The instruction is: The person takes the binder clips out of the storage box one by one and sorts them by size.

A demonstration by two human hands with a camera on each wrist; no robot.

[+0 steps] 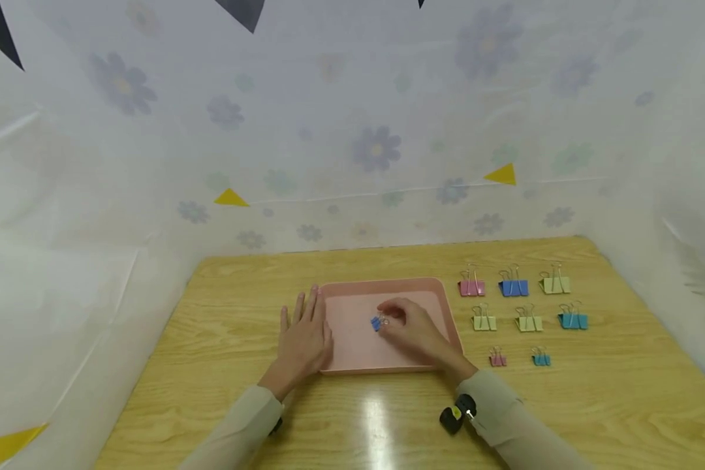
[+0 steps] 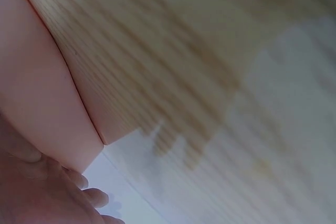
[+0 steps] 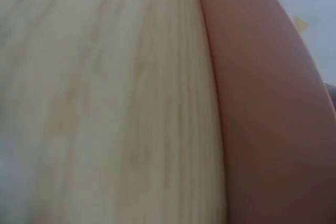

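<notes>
A small blue binder clip point(image 1: 376, 324) is over the floor of a shallow pink tray point(image 1: 352, 363), slightly right of its left side. My right hand point(image 1: 416, 331) reaches in across the tray's right front and pinches the clip between thumb and fingertips. Fingers straight and spread, my left hand point(image 1: 307, 339) lies along the tray's left edge. Part of that hand point(image 2: 44, 195) also shows low in the left wrist view, against the tray's outer wall point(image 2: 39, 87). In the right wrist view the tray's wall point(image 3: 265, 103) fills the right side, and the fingers are out of sight.
Right of the tray, binder clips stand in three rows on the wooden table point(image 1: 223, 326). Larger pink point(image 1: 472, 287), blue point(image 1: 514, 287) and light green point(image 1: 555, 284) ones form the back row. Smaller pink point(image 1: 497, 360) and teal point(image 1: 542, 360) ones stand in front.
</notes>
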